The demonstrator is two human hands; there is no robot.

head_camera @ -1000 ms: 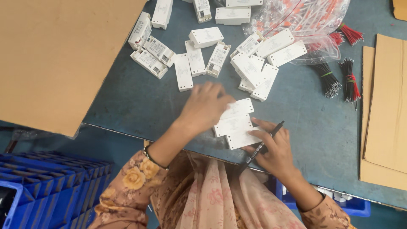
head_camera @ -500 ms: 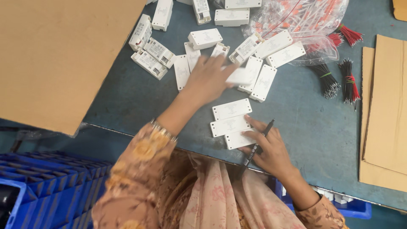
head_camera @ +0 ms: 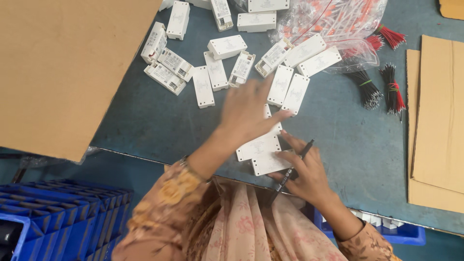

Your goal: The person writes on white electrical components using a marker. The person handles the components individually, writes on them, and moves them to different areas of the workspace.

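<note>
My left hand (head_camera: 249,112) is blurred and lies palm down on a white plastic box (head_camera: 268,115) that it mostly covers, with the fingers spread over it. This box sits at the top of a short row of white boxes (head_camera: 258,147) near the table's front edge. My right hand (head_camera: 305,175) holds a black pen (head_camera: 290,171), and its fingertips touch the lowest box (head_camera: 268,164) of the row. Several more white boxes (head_camera: 288,88) lie scattered just beyond my left hand.
A large cardboard sheet (head_camera: 63,67) covers the left of the blue-grey table (head_camera: 357,145), and more cardboard (head_camera: 437,121) lies at the right. A clear bag of red wires (head_camera: 338,24) and black and red wire bundles (head_camera: 382,89) lie at the back right. Blue crates (head_camera: 53,222) stand below left.
My left hand reached out to the scattered boxes and has come back toward the row by the table edge. My right hand with the pen has barely moved.
</note>
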